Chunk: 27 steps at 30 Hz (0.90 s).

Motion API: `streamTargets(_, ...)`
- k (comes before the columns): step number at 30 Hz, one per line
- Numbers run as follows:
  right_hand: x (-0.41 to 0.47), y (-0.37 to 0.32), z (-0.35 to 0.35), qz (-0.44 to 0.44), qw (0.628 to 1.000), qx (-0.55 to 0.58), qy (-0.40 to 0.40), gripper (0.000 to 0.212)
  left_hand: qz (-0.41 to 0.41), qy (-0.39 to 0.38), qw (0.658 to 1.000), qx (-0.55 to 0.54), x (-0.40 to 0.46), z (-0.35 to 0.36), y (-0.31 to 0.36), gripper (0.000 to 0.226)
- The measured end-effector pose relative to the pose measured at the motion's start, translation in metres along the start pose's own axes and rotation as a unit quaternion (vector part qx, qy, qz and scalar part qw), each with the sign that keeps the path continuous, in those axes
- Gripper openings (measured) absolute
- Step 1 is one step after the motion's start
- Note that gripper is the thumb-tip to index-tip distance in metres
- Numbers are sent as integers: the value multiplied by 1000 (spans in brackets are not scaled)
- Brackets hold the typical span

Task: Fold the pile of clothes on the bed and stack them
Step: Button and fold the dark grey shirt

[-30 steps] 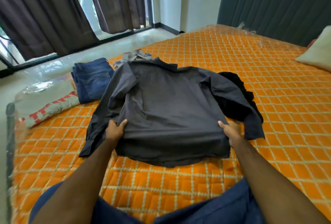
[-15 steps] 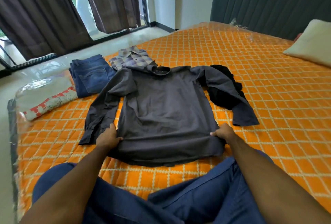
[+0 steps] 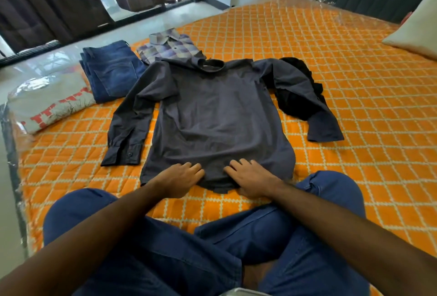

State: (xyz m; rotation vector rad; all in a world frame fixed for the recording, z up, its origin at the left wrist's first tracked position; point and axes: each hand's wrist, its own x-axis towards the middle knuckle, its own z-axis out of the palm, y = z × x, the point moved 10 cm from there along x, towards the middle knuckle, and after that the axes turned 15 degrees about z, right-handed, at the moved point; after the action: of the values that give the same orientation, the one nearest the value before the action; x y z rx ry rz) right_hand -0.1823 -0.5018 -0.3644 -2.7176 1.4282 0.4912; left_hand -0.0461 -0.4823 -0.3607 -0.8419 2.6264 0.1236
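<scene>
Your bed (image 3: 331,87) fills the view, its orange quilt crossed with pale diamond stitching and a clear plastic sheet showing at the far and left edges; you sit on it with your legs (image 3: 165,248) in blue trousers folded at the near side. The dark shirt (image 3: 212,111) lies flat and back up in the middle of the bed, collar away from you, hem towards your knees; its sleeve on your left runs down beside the body to a buttoned cuff, and its sleeve on your right angles outward across a crumpled black garment (image 3: 298,83), cuff lying on the quilt. Folded jeans (image 3: 111,68) sit beyond the shirt on your left, just beside a folded plaid shirt (image 3: 170,45) whose near edge the dark collar overlaps; a grey item with red print (image 3: 49,104) lies in plastic at the bed's left edge; a pale pillow (image 3: 418,28) rests far right. Your left hand (image 3: 179,177) lies palm down on the hem, fingers spread and fairly straight, gripping nothing; your right hand (image 3: 250,177) lies likewise on the hem just beside it, fingers flat and apart, with a small gap of cloth between the two hands.
</scene>
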Motion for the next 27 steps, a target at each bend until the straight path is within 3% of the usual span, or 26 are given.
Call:
streamTargets(4, 4, 6, -9, 19, 999, 25, 23, 48, -32, -21, 996, -85, -8, -1, -19, 25)
streamTargets(9, 0, 14, 10, 3, 973, 152, -172, 35, 9, -152, 974, -170, -18, 33, -8, 20)
streamTargets(12, -4, 21, 14, 15, 934, 250, -257, 29, -5, -139, 950, -279, -16, 33, -8, 14)
streamTargets(14, 2, 23, 1, 29, 929, 301, -213, 26, -24, -54, 972, -226, -9, 14, -20, 10)
streamTargets(16, 9, 24, -3, 40, 934, 313, -168, 26, -56, 6, 984, -167, -6, 9, -35, 22)
streamTargets(20, 21, 14, 11, 54, 904, 358, -229, 26, -113, 12, 958, -262, -8, 24, -65, 22)
streamTargets(23, 62, 13, -16, 55, 924, 367, -93, 35, -209, 81, 957, -183, -25, 10, -115, 28)
streamTargets(27, 129, -8, -50, 54, 930, 364, 7, 41, -379, 180, 884, -204, -66, 9, -174, 48)
